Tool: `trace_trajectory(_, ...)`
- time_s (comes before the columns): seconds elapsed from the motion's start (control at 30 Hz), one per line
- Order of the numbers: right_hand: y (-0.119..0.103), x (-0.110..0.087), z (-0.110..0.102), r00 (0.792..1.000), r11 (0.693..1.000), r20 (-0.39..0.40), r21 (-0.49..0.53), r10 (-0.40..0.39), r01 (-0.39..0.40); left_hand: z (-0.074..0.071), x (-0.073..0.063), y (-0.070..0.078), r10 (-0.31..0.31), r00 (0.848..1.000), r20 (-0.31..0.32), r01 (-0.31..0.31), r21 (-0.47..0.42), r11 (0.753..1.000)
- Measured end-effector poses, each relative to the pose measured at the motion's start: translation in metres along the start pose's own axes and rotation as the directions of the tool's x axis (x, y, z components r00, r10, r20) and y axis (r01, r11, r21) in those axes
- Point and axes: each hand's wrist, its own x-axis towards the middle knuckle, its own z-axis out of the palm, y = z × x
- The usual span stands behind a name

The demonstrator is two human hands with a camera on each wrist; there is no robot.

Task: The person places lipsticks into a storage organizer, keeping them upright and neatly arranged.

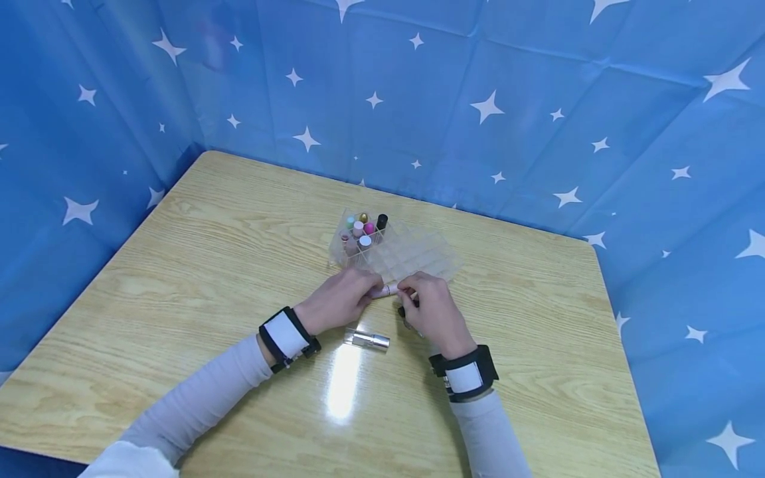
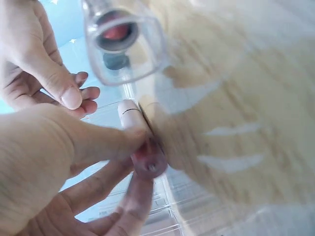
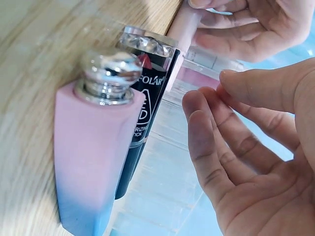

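I see, through my head camera, a clear divided organizer (image 1: 421,255) on the wooden bench (image 1: 209,265), and I take it as the landmark. The pink lipstick tube (image 1: 388,290) is at the near side of this organizer, lying roughly along its near edge; I cannot tell whether the two touch. My left hand (image 1: 339,299), also at the near side, pinches this tube between thumb and fingers, around its see-through reddish end.

My right hand (image 1: 435,312) is near the other end of the tube, before the right part of the organizer. Its fingers are loosely bent, with the tips gathered close to the thumb, and they hold nothing; the wrist views show a small gap between them and the tube.

Beside this hand, near the organizer, there are a black lipstick (image 3: 150,96) with a jewelled silvery end and the letters "FOLAR", and just next to it a pink-and-blue bottle (image 3: 93,157) with a round silver cap. A clear-and-silver tube (image 1: 367,340) lies farther out from the organizer's near side. In the organizer's left part stand several capped cosmetics, among them a black-capped one (image 1: 382,222). Behind the organizer hangs a blue starry curtain (image 1: 335,106).
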Motion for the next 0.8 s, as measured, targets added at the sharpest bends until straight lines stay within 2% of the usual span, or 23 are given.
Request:
trace_trajectory(0.2,-0.001,0.0,-0.003,0.999,0.999,0.011,0.012,0.043,-0.043,-0.007,0.0,0.0,-0.064,0.998,0.017,0.065,-0.055,0.996)
trace_trajectory(0.37,-0.003,-0.001,-0.011,0.999,0.996,0.004,0.069,0.053,-0.053,-0.014,0.0,0.005,-0.072,0.997,0.028,0.075,-0.118,0.99)
trace_trajectory(0.57,-0.004,-0.003,-0.018,0.998,0.979,-0.042,0.201,0.048,-0.039,-0.016,0.001,0.012,-0.062,0.997,0.052,0.071,-0.21,0.975)
trace_trajectory(0.8,-0.011,-0.002,-0.02,0.996,0.976,-0.084,0.219,-0.004,0.023,-0.013,0.002,0.02,-0.087,0.994,0.07,0.102,-0.258,0.961)
